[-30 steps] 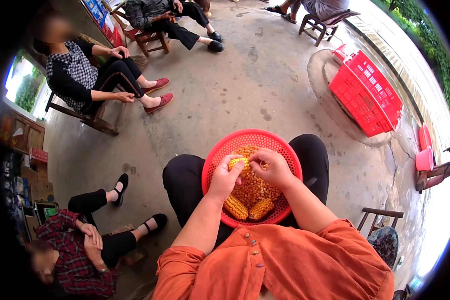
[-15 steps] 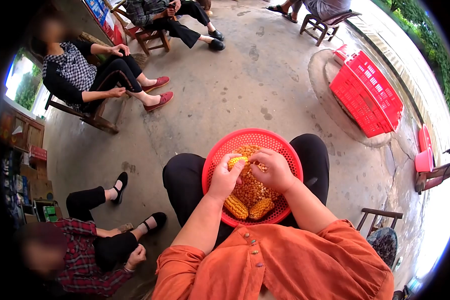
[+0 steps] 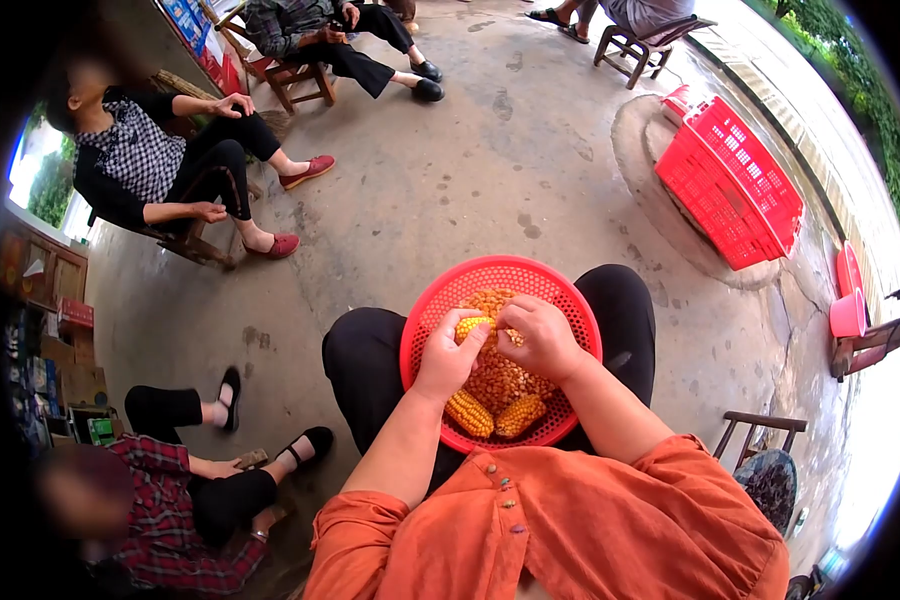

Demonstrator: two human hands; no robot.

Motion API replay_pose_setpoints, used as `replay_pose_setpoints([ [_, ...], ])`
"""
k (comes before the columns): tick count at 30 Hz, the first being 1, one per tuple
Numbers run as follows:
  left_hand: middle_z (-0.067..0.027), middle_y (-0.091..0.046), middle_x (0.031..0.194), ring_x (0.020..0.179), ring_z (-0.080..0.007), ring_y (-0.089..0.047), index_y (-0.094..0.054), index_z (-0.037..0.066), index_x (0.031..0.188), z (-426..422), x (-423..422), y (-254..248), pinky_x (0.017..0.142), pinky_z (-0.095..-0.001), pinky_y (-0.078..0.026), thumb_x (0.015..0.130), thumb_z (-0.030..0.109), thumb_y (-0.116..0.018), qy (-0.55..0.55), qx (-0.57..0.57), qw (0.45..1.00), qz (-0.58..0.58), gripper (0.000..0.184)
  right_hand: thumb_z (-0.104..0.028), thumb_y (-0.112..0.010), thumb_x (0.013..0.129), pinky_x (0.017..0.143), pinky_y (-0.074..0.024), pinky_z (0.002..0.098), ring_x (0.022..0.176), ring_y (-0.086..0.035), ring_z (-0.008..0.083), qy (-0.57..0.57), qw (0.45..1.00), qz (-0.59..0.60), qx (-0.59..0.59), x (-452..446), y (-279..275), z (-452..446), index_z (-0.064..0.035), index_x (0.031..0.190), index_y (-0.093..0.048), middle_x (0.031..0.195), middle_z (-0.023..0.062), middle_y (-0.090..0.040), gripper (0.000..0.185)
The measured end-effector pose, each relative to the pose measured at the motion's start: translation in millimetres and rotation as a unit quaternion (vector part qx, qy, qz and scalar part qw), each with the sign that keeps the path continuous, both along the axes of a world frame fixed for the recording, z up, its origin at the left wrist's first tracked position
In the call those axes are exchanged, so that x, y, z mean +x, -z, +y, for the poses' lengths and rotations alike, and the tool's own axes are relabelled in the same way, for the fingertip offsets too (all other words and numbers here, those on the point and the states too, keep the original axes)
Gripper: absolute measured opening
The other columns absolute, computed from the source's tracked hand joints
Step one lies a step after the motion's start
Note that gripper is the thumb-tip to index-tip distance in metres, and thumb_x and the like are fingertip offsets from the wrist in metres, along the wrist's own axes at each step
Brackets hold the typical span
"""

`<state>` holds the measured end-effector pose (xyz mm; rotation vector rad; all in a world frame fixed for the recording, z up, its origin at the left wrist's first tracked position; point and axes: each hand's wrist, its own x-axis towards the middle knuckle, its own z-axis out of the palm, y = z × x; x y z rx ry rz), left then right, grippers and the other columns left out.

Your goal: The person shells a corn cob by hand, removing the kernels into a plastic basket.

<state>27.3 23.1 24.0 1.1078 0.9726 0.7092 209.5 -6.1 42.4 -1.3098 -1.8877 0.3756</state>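
Observation:
A red perforated plastic basket (image 3: 422, 300) rests on my lap, holding loose orange corn kernels (image 3: 505, 377). Inside it, my left hand (image 3: 447, 355) grips a yellow corn cob (image 3: 475, 326), thumb along its side. Curled fingers of my right hand (image 3: 542, 338) press at the cob's right end; their tips are partly hidden. Below my hands, two more corn cobs lie at the near side of the basket: one on the left (image 3: 468, 414) and a shorter one on the right (image 3: 520, 415).
Red stacked crates (image 3: 730, 185) stand on a round slab ahead right. A pink basin (image 3: 847, 314) sits at the far right, with a stool (image 3: 765, 470) nearer. Seated people are at left, including one in checks (image 3: 145, 155) and one in plaid (image 3: 160, 500).
My right fingers have come in closer against the cob. The person in checks leans back with one foot drawn in. The person in plaid has shifted a hand.

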Motion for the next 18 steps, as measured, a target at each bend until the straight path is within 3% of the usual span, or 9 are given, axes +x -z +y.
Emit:
replay_pose_setpoints([
  [2,0.0014,-0.059,0.077,0.059,-0.0058,-0.053,-0.058,0.005,0.113,0.2,0.1,1.2,0.053,-0.0204,-0.044,0.095,0.019,-0.065,0.007,0.004,1.000,0.009,0.024,-0.008,-0.066,0.068,0.064,-0.0504,0.0403,0.074,-0.060,0.0313,0.013,1.000,-0.011,-0.010,-0.5,-0.5,-0.4,-0.0058,0.075,-0.056,0.074,0.0101,-0.058,0.012],
  [7,-0.0091,-0.065,0.093,0.082,-0.0150,-0.061,-0.061,0.001,0.110,1.3,3.4,14.1,0.073,-0.0281,-0.050,0.091,0.018,-0.067,-0.004,0.181,0.982,0.062,0.026,-0.010,-0.066,0.068,0.063,-0.0503,0.0408,0.073,-0.060,0.0318,0.046,0.998,-0.014,-0.035,-3.6,0.0,-1.7,-0.0055,0.075,-0.057,0.074,0.0109,-0.058,0.012],
  [11,-0.0138,-0.066,0.093,0.081,-0.0188,-0.063,-0.061,0.001,0.110,1.4,2.8,15.5,0.072,-0.0311,-0.050,0.090,0.021,-0.068,-0.008,0.189,0.979,0.073,0.029,-0.012,-0.066,0.069,0.062,-0.0500,0.0415,0.072,-0.061,0.0323,0.073,0.995,-0.023,-0.059,-5.4,4.7,-2.3,-0.0056,0.073,-0.058,0.075,0.0114,-0.059,0.011],
  [16,-0.0194,-0.066,0.095,0.084,-0.0319,-0.066,-0.061,0.002,0.110,1.4,2.5,9.1,0.073,-0.0373,-0.051,0.088,0.023,-0.069,-0.014,0.284,0.948,0.144,0.031,-0.012,-0.066,0.070,0.062,-0.0498,0.0422,0.072,-0.061,0.0330,0.084,0.994,-0.012,-0.067,-8.3,6.9,-1.3,-0.0051,0.073,-0.059,0.075,0.0121,-0.059,0.011],
  [18,-0.0189,-0.067,0.096,0.083,-0.0321,-0.066,-0.061,0.002,0.109,-0.4,2.9,0.6,0.073,-0.0371,-0.052,0.088,0.024,-0.069,-0.017,0.319,0.932,0.169,0.031,-0.013,-0.066,0.070,0.062,-0.0498,0.0422,0.072,-0.061,0.0333,0.090,0.993,-0.007,-0.071,-8.2,8.5,-1.2,-0.0049,0.073,-0.059,0.075,0.0124,-0.059,0.011],
])
